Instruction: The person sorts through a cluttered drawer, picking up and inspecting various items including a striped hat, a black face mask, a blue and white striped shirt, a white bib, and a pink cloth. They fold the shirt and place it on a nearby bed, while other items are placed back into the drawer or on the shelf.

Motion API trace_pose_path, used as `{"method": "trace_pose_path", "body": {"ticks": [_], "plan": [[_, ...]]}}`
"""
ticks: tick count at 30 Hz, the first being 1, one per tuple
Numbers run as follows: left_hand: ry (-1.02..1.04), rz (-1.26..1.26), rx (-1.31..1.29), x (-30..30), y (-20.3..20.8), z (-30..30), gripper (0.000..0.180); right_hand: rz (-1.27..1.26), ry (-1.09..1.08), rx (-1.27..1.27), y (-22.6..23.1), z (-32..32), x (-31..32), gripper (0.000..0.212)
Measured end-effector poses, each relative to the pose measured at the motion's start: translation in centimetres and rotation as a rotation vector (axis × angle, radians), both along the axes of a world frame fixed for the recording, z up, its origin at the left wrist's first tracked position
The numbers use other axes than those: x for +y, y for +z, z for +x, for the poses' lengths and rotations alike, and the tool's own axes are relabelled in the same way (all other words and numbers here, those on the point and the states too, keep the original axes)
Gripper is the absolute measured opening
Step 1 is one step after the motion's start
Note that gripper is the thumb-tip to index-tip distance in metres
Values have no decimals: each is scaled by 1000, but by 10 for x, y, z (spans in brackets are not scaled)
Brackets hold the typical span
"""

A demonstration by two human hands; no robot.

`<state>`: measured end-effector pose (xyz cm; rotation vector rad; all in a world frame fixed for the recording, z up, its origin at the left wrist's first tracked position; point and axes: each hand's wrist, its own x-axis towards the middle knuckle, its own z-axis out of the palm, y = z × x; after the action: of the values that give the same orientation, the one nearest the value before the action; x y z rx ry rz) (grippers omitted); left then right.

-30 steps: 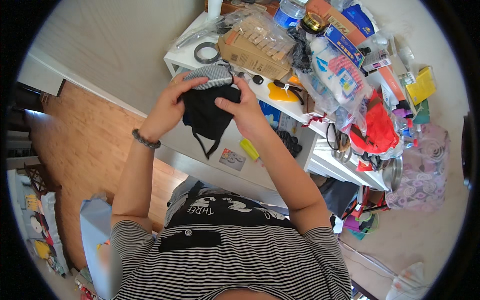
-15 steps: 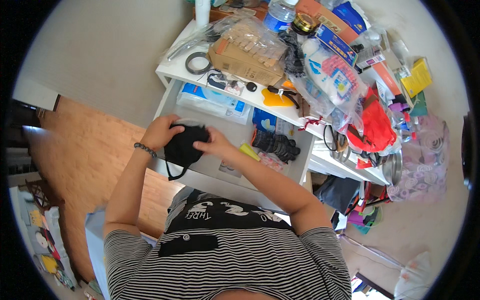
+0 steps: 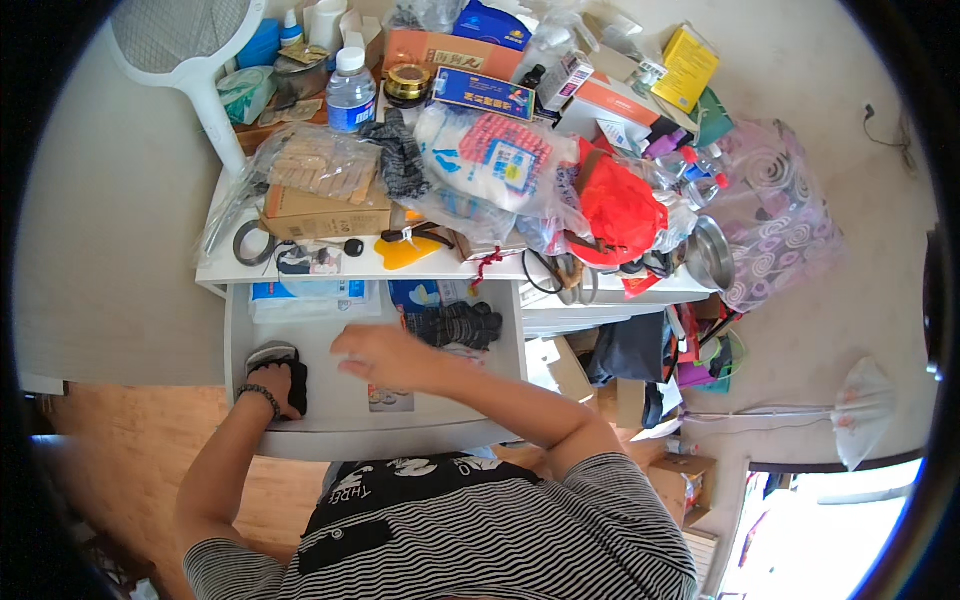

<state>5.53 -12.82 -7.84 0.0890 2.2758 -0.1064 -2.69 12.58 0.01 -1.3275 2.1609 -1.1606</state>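
At the left end of the open white drawer [image 3: 375, 437], my left hand [image 3: 272, 385], with a beaded bracelet on the wrist, grips a folded black cloth mask [image 3: 298, 384]. A grey part of it shows beyond my fingers. My right hand [image 3: 385, 357] hovers over the drawer's middle, slightly blurred, fingers apart and holding nothing. Black-grey knitted gloves [image 3: 455, 325] lie to its right, partly behind the forearm. A blue-and-white plastic packet [image 3: 312, 298] lies along the drawer's back, beside a blue packet [image 3: 412, 293]. Beneath my right wrist lies a small picture card [image 3: 391, 399].
Above the drawer, the cluttered desktop holds a tape roll [image 3: 254, 243], a cardboard box [image 3: 325, 215], a water bottle [image 3: 351, 92], a yellow scraper-like piece [image 3: 408, 250], and a red bag [image 3: 617, 205]. A white mesh racket [image 3: 195, 75] stands at the left. A metal bowl [image 3: 709, 255] sits at the right.
Both hands held the black mask above the drawer's front. My left hand has lowered it into the drawer's left end, and my right hand has let go. The view has shifted.
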Motion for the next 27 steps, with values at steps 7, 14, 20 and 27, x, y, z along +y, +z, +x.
{"method": "trace_pose_path", "body": {"ticks": [7, 14, 20, 27], "plan": [[12, -8, 58, 21, 42, -11, 73, 35, -726, 906, 116, -119, 114, 39], [83, 560, 490, 72, 69, -24, 32, 433, -633, 1034, 102, -164, 125, 18], [188, 843, 515, 100, 90, -37, 27, -15, -838, 964, 139, -181, 133, 7], [700, 1856, 66, 140, 113, -65, 52, -139, -895, 858, 182, -121, 131, 11]]}}
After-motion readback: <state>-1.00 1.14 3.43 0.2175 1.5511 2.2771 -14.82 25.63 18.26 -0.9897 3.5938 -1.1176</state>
